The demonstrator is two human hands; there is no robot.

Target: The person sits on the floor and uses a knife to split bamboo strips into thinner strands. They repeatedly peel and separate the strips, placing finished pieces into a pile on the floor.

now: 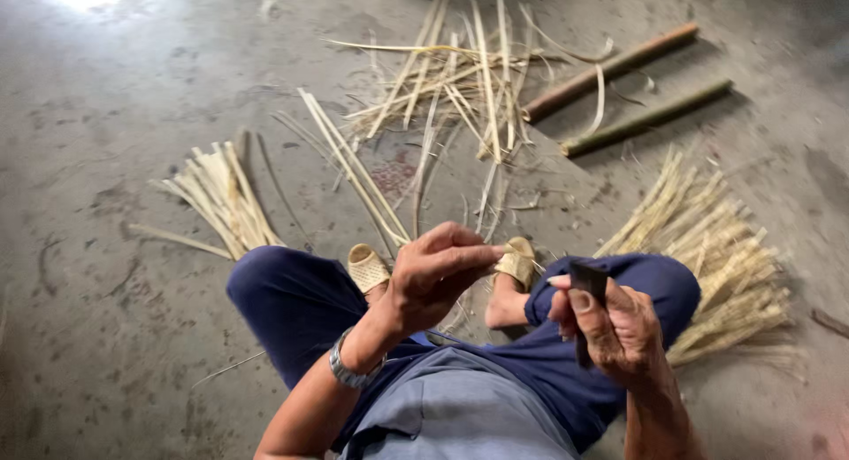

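Head view | left hand (438, 279) pinches thin bamboo sliver (522, 255) at its near end, above the knees | right hand (610, 323) clasps dark blade (586, 287) | sliver likely light, flexible, splintery, brittle: best gripped near end | loose strips (221, 199) on concrete floor (106, 141).

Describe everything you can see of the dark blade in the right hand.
The blade is a short, flat, dark piece, dull like old metal, held roughly upright in the right hand. Only its squared upper end shows above the fingers; the thumb lies along its face and the rest is hidden in the grip, so any handle cannot be seen. It sits over the person's right knee, apart from the left hand, which pinches a thin pale strip.
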